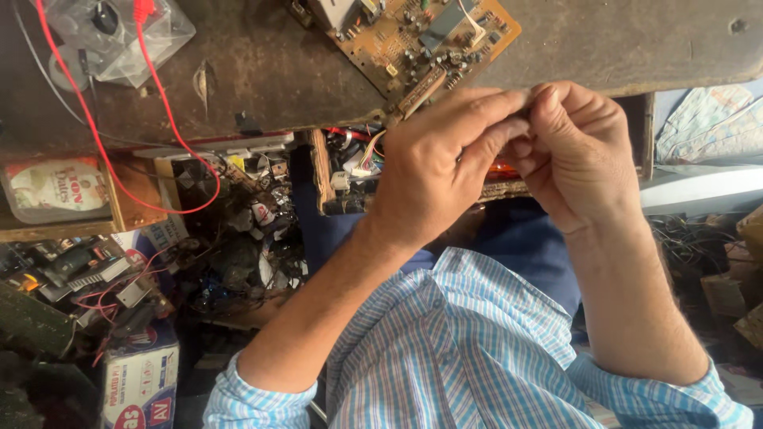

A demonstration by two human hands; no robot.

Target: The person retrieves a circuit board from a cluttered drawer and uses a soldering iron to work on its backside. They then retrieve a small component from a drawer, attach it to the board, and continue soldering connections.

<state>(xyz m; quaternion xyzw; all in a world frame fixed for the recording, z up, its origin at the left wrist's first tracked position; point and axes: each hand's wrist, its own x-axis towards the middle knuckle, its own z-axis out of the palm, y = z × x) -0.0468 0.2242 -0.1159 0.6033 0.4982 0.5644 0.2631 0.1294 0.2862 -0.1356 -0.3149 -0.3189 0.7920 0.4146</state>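
Both hands met just in front of the bench edge (238, 119), fingertips pinched together over something small. The left hand (433, 171) came in from the lower left, its thumb and forefinger closed toward the right hand (576, 151), which curled in from the right with its fingers folded tight. Whatever they gripped between them was almost wholly hidden by the fingertips; only a sliver of something dark and small showed where the two pinches met, so its kind and its long axis could not be told. It lay at the meeting point of both hands, neither hand plainly nearer. Just beyond the left knuckles a circuit board (417, 40) rested on the worn bench, tilted so its long axis ran from upper right down to lower left, and a thin brown strip (421, 91) at its near edge pointed toward the left fingers, close to them or touching; which, the view did not settle. Below the hands an open drawer (350, 175) held wires and a white connector. Well apart to the left, a red lead (103, 143) looped down from a clear plastic bag (119, 36) across the bench. The striped sleeves (469, 349) filled the lower frame, and boxes (139, 381) and loose parts crowded the lower left.
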